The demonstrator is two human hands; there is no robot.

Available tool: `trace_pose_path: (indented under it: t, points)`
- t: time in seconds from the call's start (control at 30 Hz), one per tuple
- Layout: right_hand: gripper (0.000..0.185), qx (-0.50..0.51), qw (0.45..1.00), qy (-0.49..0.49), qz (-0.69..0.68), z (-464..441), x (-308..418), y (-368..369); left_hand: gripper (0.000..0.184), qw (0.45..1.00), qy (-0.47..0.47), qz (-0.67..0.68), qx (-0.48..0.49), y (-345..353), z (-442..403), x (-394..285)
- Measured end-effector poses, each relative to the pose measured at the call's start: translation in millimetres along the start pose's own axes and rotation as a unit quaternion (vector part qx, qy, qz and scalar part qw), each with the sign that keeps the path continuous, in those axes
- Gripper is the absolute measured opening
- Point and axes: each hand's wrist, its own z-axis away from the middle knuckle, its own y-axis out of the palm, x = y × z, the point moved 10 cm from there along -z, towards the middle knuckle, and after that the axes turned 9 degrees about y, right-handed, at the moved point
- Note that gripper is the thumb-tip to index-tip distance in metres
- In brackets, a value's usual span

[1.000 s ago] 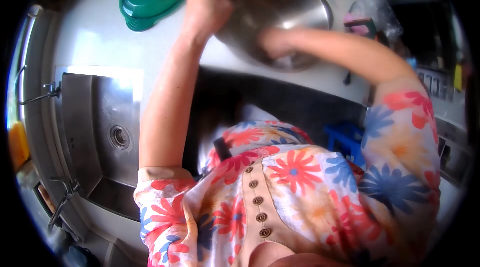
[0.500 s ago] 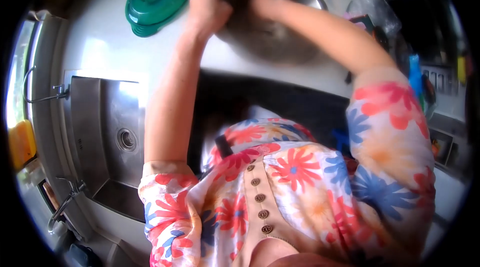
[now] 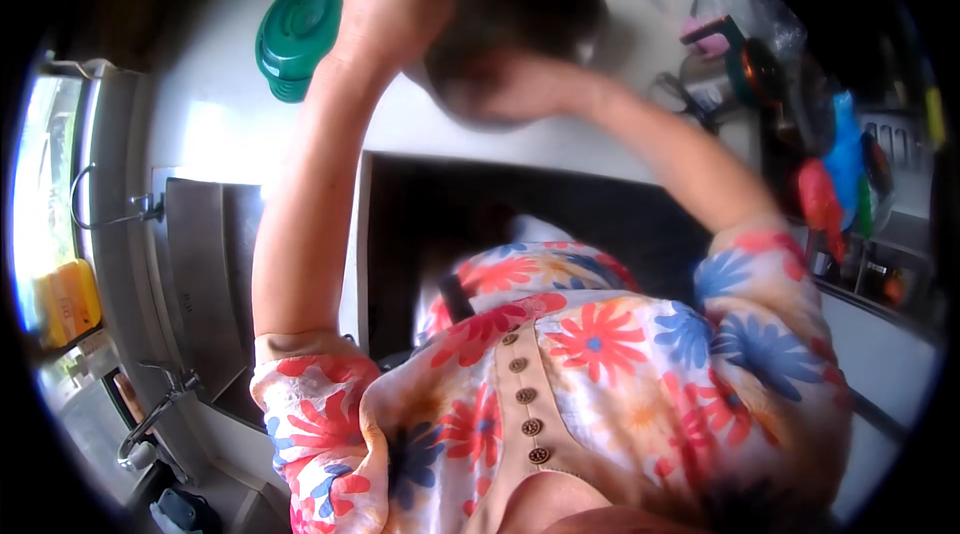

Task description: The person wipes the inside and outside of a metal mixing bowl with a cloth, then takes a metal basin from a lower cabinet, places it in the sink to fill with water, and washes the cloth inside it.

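Apparently gripping a large, dark bowl (image 3: pixel 530 4) at its left edge with the left hand (image 3: pixel 393 6), curled closed with fingertips hidden; reaching the bowl's near side with the right hand (image 3: pixel 520 84), too blurred to tell how far open or whether holding anything. Located over the bench (image 3: pixel 220 114), just right of the left hand and beyond the right one; showing no clear long axis, with both hands about equally near; flanked on the left by a green lid (image 3: pixel 298 24); bearing no readable brand, label or writing.
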Motion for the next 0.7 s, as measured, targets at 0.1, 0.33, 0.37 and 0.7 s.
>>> trace_pose_path:
  t: [0.1,0.33,0.37,0.7]
  points:
    - [0.026,-0.179,0.966,-0.124,0.141,10,17,4,0.066,0.985,0.087,-0.137,-0.056,10,-11,-10]
    - [0.041,-0.267,0.941,-0.126,0.163,1,-22,-19,0.046,0.946,0.158,-0.264,-0.105,44,-14,-68]
    - [0.037,-0.32,0.91,-0.071,0.255,3,-20,-23,0.047,0.943,0.155,-0.275,-0.106,48,-12,-65]
    - [0.033,-0.456,0.812,-0.166,0.324,-14,-60,-39,0.073,0.978,0.09,-0.14,-0.128,40,39,-37]
